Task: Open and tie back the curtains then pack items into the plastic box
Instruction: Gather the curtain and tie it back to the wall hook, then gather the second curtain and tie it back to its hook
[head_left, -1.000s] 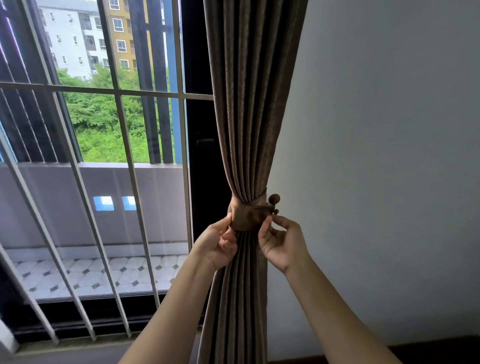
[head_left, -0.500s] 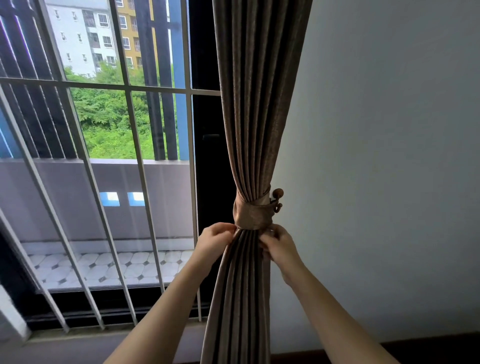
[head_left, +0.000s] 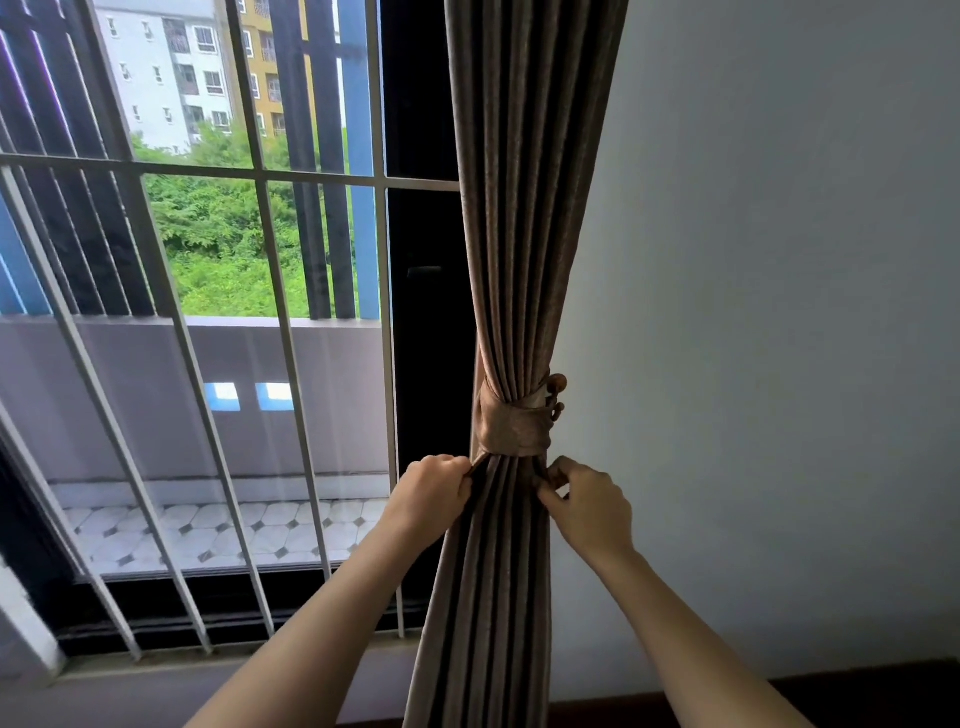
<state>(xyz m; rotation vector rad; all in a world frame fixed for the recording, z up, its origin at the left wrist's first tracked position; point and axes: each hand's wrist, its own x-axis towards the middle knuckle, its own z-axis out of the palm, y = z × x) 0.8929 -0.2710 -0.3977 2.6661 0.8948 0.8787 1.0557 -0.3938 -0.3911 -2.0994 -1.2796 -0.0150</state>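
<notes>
Matt woven cloth curtain (head_left: 524, 208), satiny cloth tieback (head_left: 511, 426), painted metal bars (head_left: 270, 249).

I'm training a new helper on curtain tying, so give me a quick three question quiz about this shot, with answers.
1. True or false: the tieback band already wraps the gathered curtain.
2. Where do the left hand and right hand grip the curtain? A) above the band B) just below the band C) at the hem
3. Fill in: the curtain hangs between the barred window and the ____.

Key
1. True.
2. B; each hand pinches folds at one side.
3. Wall.
</notes>
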